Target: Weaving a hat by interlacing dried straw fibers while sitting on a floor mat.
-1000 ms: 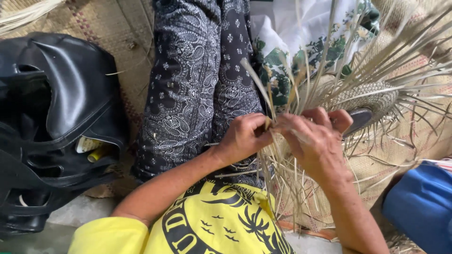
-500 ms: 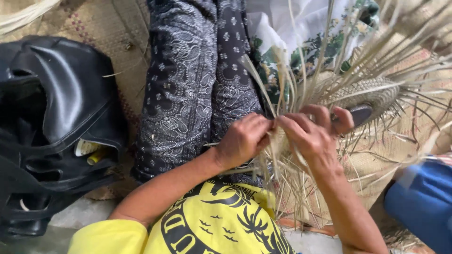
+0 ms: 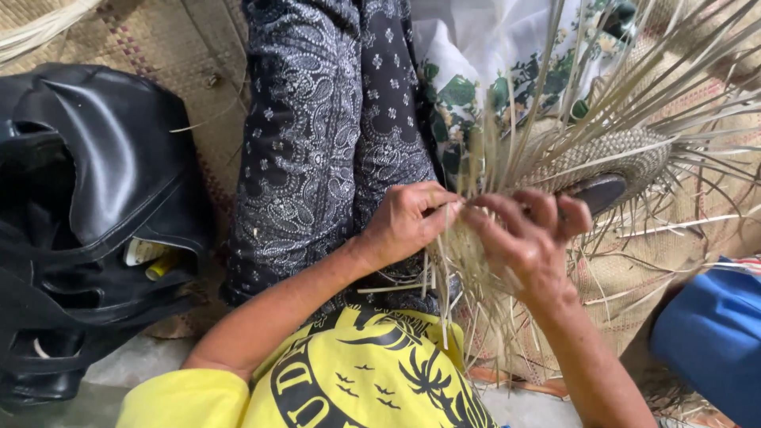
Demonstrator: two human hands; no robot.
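Observation:
My left hand [image 3: 408, 222] and my right hand [image 3: 527, 238] meet over my lap, both pinching thin pale straw strips [image 3: 468, 261] at the edge of a half-woven straw piece [image 3: 610, 154]. Long loose strips fan out from the woven part toward the upper right. A dark rounded form [image 3: 600, 192] shows under the woven edge, just right of my right fingers. My legs in dark patterned trousers [image 3: 325, 135] stretch away from me, and I wear a yellow printed shirt [image 3: 357, 380].
A black bag [image 3: 87, 206] lies open at the left, with a small yellow item [image 3: 161, 265] inside. A woven mat [image 3: 143, 36] covers the floor. White floral cloth [image 3: 491, 63] lies beyond the straw. Something blue [image 3: 713, 333] sits at the lower right.
My hands stay together on the strips with only small finger movements. The fingertips have drawn closer, and the view has shifted slightly.

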